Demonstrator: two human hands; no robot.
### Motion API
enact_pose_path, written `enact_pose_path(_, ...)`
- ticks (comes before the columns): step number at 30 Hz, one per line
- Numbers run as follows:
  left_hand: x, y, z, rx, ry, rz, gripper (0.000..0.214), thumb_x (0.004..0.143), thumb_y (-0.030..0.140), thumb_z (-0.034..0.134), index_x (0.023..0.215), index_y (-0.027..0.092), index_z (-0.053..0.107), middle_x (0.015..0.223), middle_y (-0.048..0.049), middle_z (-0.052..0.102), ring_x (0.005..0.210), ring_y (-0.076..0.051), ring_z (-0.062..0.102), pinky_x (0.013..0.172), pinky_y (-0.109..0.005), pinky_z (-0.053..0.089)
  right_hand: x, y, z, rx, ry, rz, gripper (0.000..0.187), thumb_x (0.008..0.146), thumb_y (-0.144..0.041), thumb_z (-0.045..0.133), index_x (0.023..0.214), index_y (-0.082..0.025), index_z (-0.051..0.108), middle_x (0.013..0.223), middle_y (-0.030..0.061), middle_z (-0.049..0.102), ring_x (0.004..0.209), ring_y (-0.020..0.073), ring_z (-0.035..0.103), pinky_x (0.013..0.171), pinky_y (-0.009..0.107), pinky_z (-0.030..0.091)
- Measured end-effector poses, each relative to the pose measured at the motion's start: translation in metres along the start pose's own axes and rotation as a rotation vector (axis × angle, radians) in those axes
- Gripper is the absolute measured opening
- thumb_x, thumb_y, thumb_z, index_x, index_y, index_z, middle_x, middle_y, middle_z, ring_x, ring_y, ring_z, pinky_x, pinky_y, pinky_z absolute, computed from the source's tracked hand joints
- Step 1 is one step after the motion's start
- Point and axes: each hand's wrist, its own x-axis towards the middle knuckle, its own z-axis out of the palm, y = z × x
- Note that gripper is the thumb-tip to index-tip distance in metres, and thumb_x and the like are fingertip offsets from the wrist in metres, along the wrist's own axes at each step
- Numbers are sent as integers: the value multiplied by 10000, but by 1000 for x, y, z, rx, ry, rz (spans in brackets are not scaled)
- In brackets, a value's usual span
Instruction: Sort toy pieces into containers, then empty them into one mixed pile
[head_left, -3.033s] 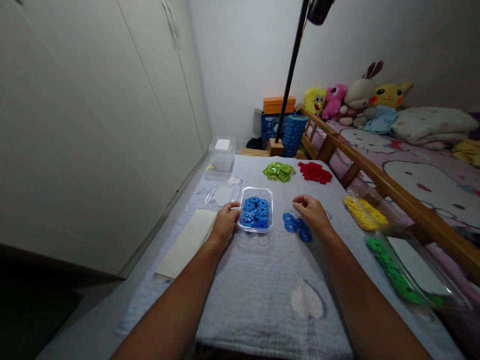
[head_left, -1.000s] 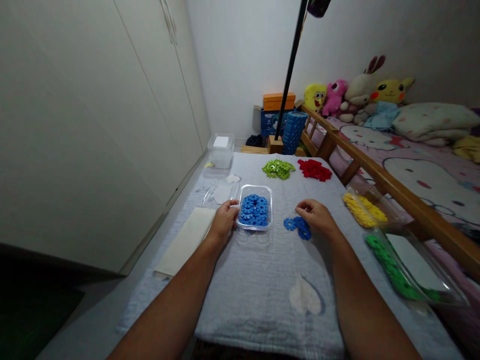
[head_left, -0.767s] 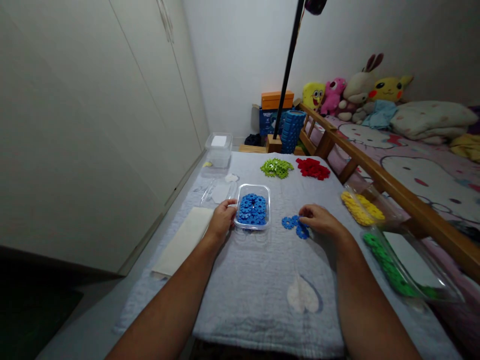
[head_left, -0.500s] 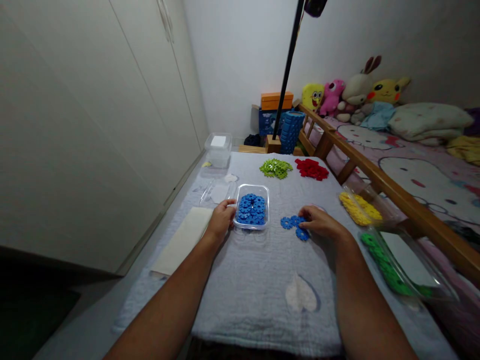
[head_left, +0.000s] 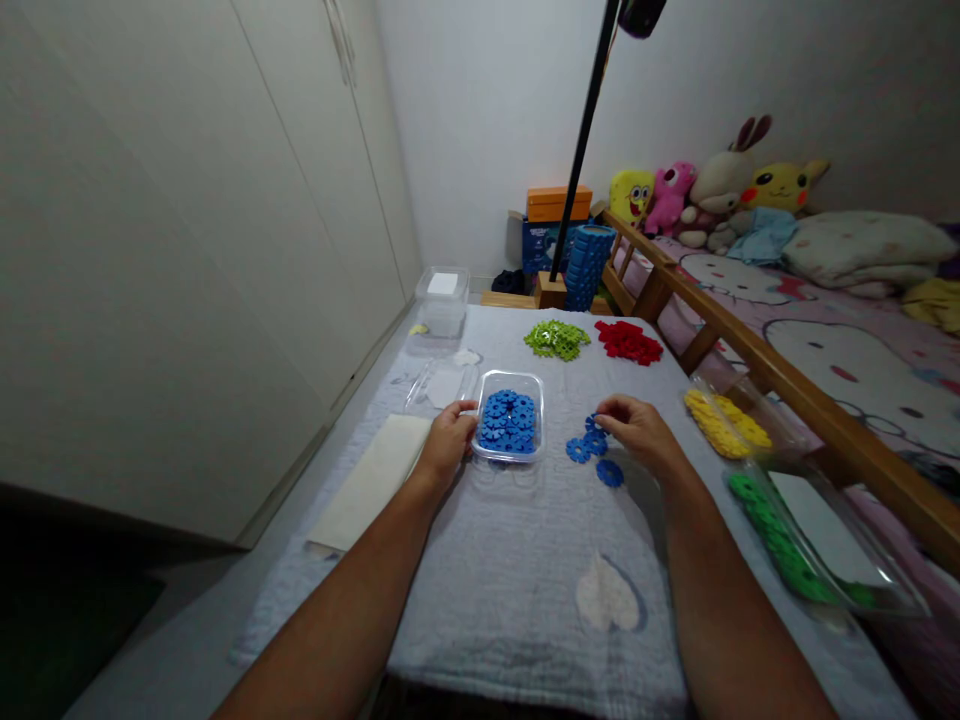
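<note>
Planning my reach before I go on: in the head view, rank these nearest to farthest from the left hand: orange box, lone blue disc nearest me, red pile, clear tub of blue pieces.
From the left hand:
1. Clear tub: at its fingertips, on its right.
2. Lone blue disc: right of the tub.
3. Red pile: far right.
4. Orange box: farthest back, behind the pile.

wardrobe (head_left: 225,250), white, at left, 2 slim handles (head_left: 335,42). orange box (head_left: 559,204), 1, atop a dark blue box (head_left: 541,245). blue roller (head_left: 589,268), 1, upright beside a black pole (head_left: 584,140) on a wooden block (head_left: 551,292). bed (head_left: 847,340), pink cover, wooden rail (head_left: 720,320). plush toys (head_left: 670,198), in a row: 1 yellow square, 1 pink, 1 with rabbit ears, 1 yellow with red cheeks.
</note>
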Motion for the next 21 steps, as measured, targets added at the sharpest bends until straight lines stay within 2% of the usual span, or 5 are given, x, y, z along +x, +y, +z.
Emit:
enact_pose_path(7,0,1,0,2,-5,-3,374,645,268,621,1000,149,623,473,102,422,382,-73,341,405,-191,280,15,-47,47,47,-150,-134,150,732,-335,641,795,-200,661,717,0,657,666,154,592,635,272,455)
enact_pose_path(10,2,-1,-1,15,-8,3,371,657,285,627,1002,149,619,473,101,429,378,-75,345,396,-193,282,21,-57,65,-3,-197,-203,95,760,-284,622,790,-206,667,692,-13,650,662,148,585,641,261,443)
enact_pose_path(13,6,-5,-1,3,-20,-9,358,663,299,640,991,159,612,471,98,439,368,-75,353,385,-187,255,24,-62,77,-104,-175,-256,58,761,-213,628,780,-209,682,697,-12,663,655,146,580,671,268,447)
enact_pose_path(17,9,-8,-2,-28,-44,-26,366,662,298,654,1000,166,605,480,97,455,361,-70,361,385,-180,253,25,-60,73,-243,-15,-297,194,739,-153,645,905,-216,722,826,24,706,693,161,584,757,311,468)
enact_pose_path(21,7,-6,-1,-38,-30,-28,354,663,280,650,995,164,607,469,103,439,354,-64,340,389,-181,251,23,-48,44,-284,83,-253,242,747,-212,645,976,-205,725,865,40,700,677,163,578,743,317,476)
